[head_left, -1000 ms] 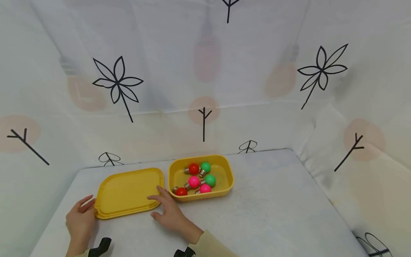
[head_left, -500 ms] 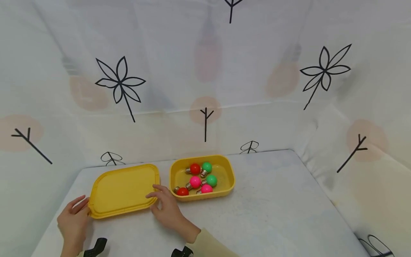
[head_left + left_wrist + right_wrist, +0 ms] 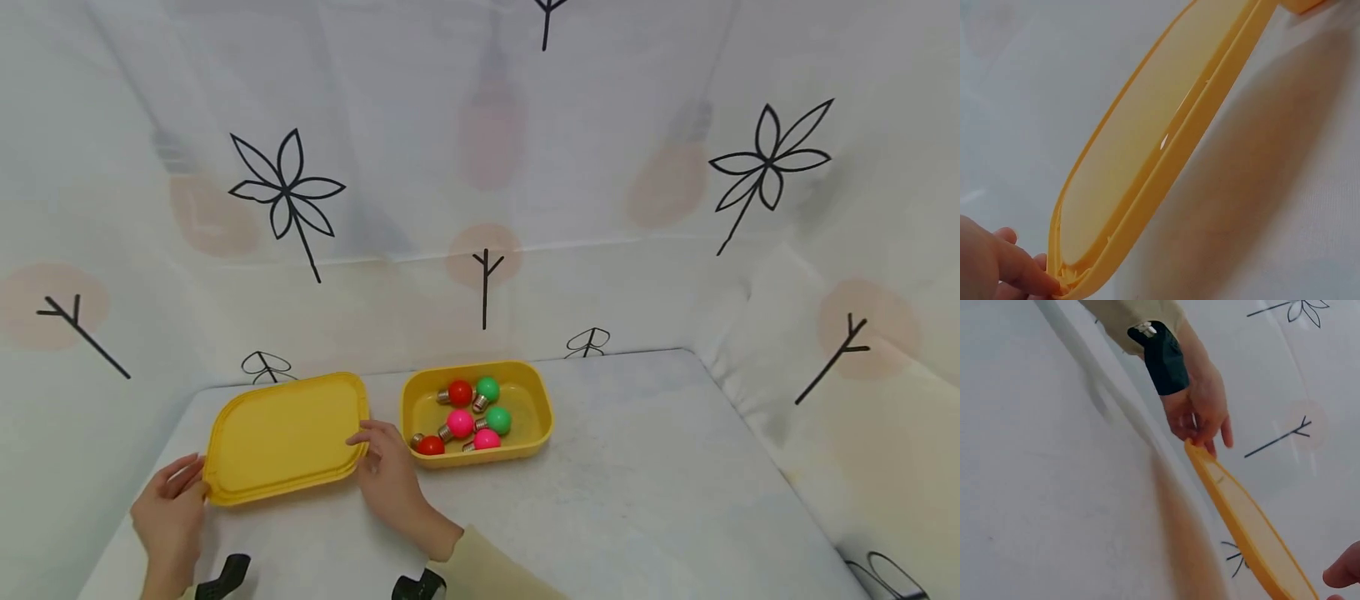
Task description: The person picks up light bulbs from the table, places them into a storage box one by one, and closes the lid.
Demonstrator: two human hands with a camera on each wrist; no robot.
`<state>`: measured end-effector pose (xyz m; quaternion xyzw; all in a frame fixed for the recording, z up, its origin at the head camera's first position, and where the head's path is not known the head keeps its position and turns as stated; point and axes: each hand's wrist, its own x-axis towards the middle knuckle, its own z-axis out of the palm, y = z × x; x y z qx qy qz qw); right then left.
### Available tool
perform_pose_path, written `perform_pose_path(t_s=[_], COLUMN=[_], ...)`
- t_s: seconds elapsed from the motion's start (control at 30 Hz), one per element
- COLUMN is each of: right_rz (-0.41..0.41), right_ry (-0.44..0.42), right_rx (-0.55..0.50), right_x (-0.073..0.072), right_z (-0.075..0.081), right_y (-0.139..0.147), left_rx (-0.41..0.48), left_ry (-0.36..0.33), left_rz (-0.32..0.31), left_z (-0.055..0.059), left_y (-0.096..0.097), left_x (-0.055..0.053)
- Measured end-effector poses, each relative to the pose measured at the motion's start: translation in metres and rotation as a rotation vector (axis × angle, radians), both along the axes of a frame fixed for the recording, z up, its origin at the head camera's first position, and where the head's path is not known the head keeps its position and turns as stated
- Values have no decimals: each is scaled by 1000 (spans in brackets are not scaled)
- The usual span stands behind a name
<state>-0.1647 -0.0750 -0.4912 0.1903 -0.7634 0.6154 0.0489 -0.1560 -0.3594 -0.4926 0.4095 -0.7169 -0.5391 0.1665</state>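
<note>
A yellow plastic lid (image 3: 288,437) is held tilted above the left of the table, its shadow beneath it in both wrist views. My left hand (image 3: 171,512) pinches the lid's near left corner; in the left wrist view the fingertips (image 3: 1038,281) grip its rim. At the right edge, my right hand (image 3: 393,483) has its curled fingers over the rim, with the thumb mostly hidden. Just right of that hand stands a yellow box (image 3: 536,425). Inside lie several small light bulbs, among them a red bulb (image 3: 460,392), a green bulb (image 3: 498,420) and a pink bulb (image 3: 460,423).
The pale cloth-covered table (image 3: 652,483) reaches right beyond the box. Behind it hangs a light patterned curtain (image 3: 405,208), close to the table's back edge. A dark strap (image 3: 1166,362) sits on the left wrist.
The lid has risen off the table and shifted slightly left, carried with my left hand. My right fingers have closed in on its right edge. The box and bulbs stay put.
</note>
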Motion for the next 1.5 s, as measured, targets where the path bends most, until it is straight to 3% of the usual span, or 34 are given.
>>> perform_pose_path(t_s=[0.23,0.6,1.03,1.27,1.5], right_rz=[-77,-173,-123,-131,-144], right_ry=[30,76,-57,-71,-69], right_rx=[13,-29,-21,-62,-97], right_x=[-13,-30,-53,-58,-58], right_z=[9,5,8,3,3], right_y=[4,8,16,16,15], left_rx=[-29,-20,-74,-115,-64], left_ry=[79,140,194,196,205], left_rz=[6,14,2,6,4], left_z=[5,3,4,5,8], left_y=[5,10,16,21,23], left_x=[3,0,3,4,6])
